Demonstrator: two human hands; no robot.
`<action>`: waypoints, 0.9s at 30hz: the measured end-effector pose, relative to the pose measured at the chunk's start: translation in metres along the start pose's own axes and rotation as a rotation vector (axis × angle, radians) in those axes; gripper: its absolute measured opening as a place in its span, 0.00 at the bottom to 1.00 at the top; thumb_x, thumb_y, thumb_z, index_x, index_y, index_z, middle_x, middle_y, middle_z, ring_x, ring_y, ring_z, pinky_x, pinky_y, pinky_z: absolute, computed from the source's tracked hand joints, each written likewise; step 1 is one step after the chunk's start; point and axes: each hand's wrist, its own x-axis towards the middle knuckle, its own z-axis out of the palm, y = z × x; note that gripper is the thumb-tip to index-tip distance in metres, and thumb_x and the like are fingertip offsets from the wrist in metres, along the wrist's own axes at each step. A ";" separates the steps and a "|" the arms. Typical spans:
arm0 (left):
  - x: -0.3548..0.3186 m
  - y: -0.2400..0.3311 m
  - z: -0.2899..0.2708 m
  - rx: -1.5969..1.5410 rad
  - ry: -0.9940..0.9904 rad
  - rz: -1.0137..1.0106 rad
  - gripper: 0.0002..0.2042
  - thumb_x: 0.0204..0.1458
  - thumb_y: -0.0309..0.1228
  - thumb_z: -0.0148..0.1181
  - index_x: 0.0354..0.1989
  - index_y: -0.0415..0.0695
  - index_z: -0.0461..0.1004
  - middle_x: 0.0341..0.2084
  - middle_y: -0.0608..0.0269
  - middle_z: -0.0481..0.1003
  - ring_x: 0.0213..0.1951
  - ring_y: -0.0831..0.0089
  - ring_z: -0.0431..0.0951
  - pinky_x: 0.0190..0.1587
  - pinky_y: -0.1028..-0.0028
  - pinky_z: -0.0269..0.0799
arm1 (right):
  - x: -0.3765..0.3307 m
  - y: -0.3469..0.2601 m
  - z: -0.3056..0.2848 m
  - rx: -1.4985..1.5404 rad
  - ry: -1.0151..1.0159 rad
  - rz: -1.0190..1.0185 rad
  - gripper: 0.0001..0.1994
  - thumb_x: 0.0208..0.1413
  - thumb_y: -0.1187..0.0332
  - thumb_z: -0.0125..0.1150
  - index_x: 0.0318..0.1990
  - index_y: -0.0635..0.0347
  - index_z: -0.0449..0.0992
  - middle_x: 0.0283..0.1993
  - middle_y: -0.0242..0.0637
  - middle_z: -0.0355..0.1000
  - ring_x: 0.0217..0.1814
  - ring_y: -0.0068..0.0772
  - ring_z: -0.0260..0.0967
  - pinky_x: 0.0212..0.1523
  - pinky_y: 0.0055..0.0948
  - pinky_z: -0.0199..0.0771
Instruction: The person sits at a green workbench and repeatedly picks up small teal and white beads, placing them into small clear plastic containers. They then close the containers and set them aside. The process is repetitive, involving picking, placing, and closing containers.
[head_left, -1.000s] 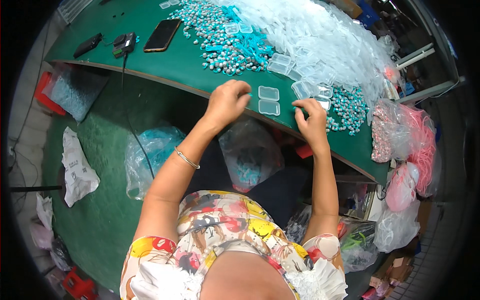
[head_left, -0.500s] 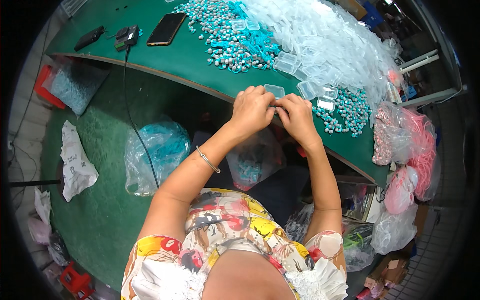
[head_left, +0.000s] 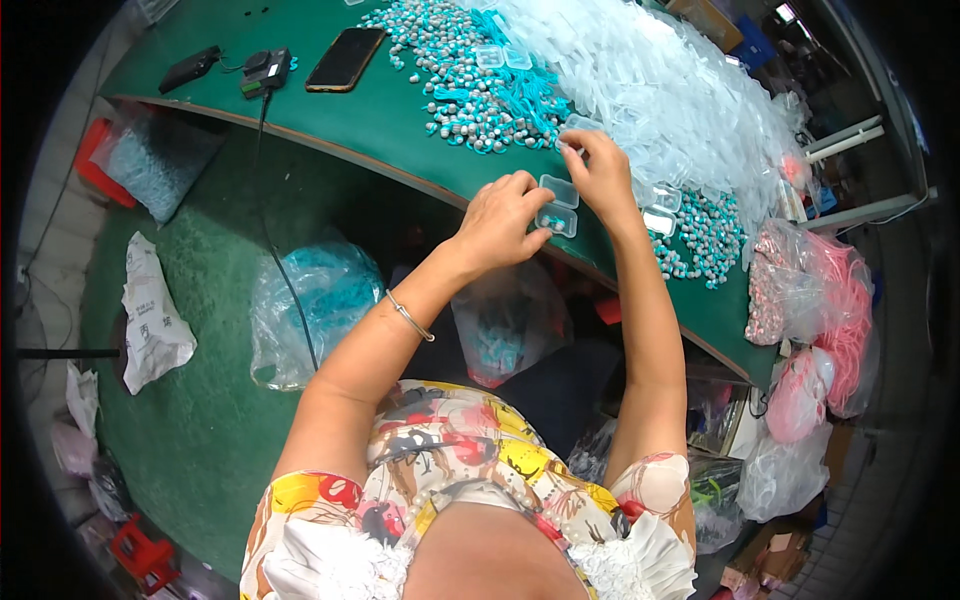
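My left hand [head_left: 498, 222] grips a small clear plastic box [head_left: 563, 208] at the table's front edge. The box lies open, its lid folded back on the far side, with something small and teal in its near half. Beyond it, my right hand [head_left: 600, 170] is at the edge of a pile of teal cords with grey-and-teal beads or plugs [head_left: 480, 105]. Its thumb and finger are pinched together close to a clear box [head_left: 582, 124]; what lies between them is too small to make out. A big heap of clear plastic boxes [head_left: 650, 95] rises behind.
More teal-and-grey pieces [head_left: 712, 230] lie to the right, beside open clear boxes [head_left: 660, 218]. At the left of the green table [head_left: 420, 165] are a phone [head_left: 345, 60] and a small black device [head_left: 265, 70] with a hanging cable. Bags of pink cords [head_left: 845, 310] stand at right.
My right hand has left the left hand and moved away to the cord pile. The open box, mostly covered by both hands before, now shows in my left hand.
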 end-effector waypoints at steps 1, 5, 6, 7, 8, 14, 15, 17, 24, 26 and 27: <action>0.000 -0.001 -0.001 -0.007 -0.007 0.001 0.22 0.41 0.34 0.70 0.47 0.44 0.75 0.39 0.56 0.71 0.44 0.55 0.73 0.46 0.59 0.70 | 0.008 -0.002 0.008 -0.073 0.034 -0.029 0.07 0.52 0.69 0.65 0.39 0.57 0.81 0.36 0.38 0.77 0.37 0.41 0.75 0.39 0.39 0.73; 0.000 -0.003 -0.004 -0.005 -0.015 0.002 0.22 0.41 0.34 0.71 0.47 0.45 0.75 0.38 0.58 0.71 0.43 0.56 0.73 0.46 0.59 0.70 | 0.033 -0.006 0.035 -0.299 0.061 -0.023 0.11 0.49 0.63 0.69 0.39 0.53 0.82 0.38 0.34 0.80 0.41 0.41 0.77 0.41 0.43 0.71; 0.000 -0.003 -0.004 0.001 -0.010 0.001 0.22 0.40 0.34 0.71 0.47 0.45 0.75 0.37 0.58 0.71 0.42 0.56 0.73 0.46 0.59 0.70 | 0.036 -0.008 0.039 -0.351 0.041 -0.003 0.12 0.48 0.62 0.70 0.40 0.53 0.82 0.38 0.34 0.80 0.42 0.40 0.77 0.41 0.44 0.71; -0.001 -0.004 -0.004 -0.005 0.004 0.004 0.22 0.40 0.34 0.71 0.46 0.46 0.75 0.37 0.58 0.71 0.42 0.56 0.73 0.45 0.59 0.70 | 0.039 -0.011 0.041 -0.402 0.024 0.020 0.12 0.48 0.61 0.70 0.40 0.52 0.82 0.37 0.34 0.81 0.43 0.40 0.78 0.42 0.45 0.70; -0.002 -0.004 -0.003 -0.003 0.013 0.006 0.22 0.40 0.34 0.71 0.46 0.46 0.75 0.37 0.58 0.71 0.42 0.56 0.73 0.45 0.59 0.70 | 0.040 -0.009 0.045 -0.361 0.015 0.061 0.12 0.48 0.62 0.69 0.40 0.51 0.82 0.37 0.34 0.80 0.43 0.40 0.77 0.44 0.46 0.67; -0.002 -0.002 0.000 0.005 0.028 0.010 0.22 0.40 0.34 0.71 0.46 0.47 0.74 0.37 0.59 0.71 0.42 0.57 0.73 0.45 0.59 0.70 | 0.026 0.003 0.021 -0.042 0.088 0.218 0.09 0.50 0.67 0.68 0.40 0.54 0.82 0.36 0.37 0.81 0.38 0.35 0.78 0.44 0.40 0.70; -0.002 -0.001 0.000 -0.003 0.031 0.009 0.22 0.40 0.34 0.71 0.46 0.47 0.74 0.36 0.59 0.71 0.42 0.57 0.74 0.45 0.59 0.70 | 0.019 0.004 0.011 0.079 0.095 0.247 0.09 0.51 0.69 0.67 0.40 0.56 0.82 0.36 0.37 0.81 0.37 0.33 0.78 0.42 0.37 0.72; -0.003 -0.002 -0.001 -0.010 0.033 0.004 0.22 0.40 0.34 0.71 0.46 0.47 0.74 0.36 0.60 0.71 0.42 0.57 0.74 0.45 0.59 0.70 | 0.003 0.006 -0.006 0.288 0.105 0.208 0.08 0.53 0.73 0.65 0.41 0.62 0.81 0.35 0.38 0.80 0.35 0.25 0.76 0.39 0.26 0.75; -0.001 -0.002 -0.004 -0.028 -0.027 -0.059 0.22 0.40 0.34 0.73 0.46 0.48 0.74 0.37 0.61 0.72 0.44 0.57 0.74 0.46 0.60 0.71 | -0.074 -0.019 -0.039 0.334 -0.056 0.247 0.08 0.52 0.77 0.64 0.40 0.65 0.78 0.34 0.36 0.78 0.35 0.25 0.73 0.39 0.27 0.72; 0.001 -0.002 -0.004 -0.031 -0.033 -0.061 0.23 0.39 0.33 0.73 0.45 0.47 0.74 0.36 0.60 0.72 0.43 0.57 0.74 0.45 0.60 0.70 | -0.080 -0.023 -0.037 0.301 -0.053 0.184 0.08 0.50 0.77 0.64 0.39 0.64 0.78 0.33 0.38 0.78 0.33 0.31 0.74 0.38 0.30 0.72; 0.002 -0.003 -0.004 -0.035 -0.036 -0.058 0.23 0.39 0.33 0.74 0.45 0.46 0.74 0.35 0.60 0.72 0.43 0.57 0.74 0.45 0.61 0.70 | -0.081 -0.021 -0.034 0.276 -0.054 0.144 0.08 0.48 0.76 0.66 0.37 0.60 0.78 0.34 0.39 0.77 0.33 0.37 0.73 0.40 0.35 0.70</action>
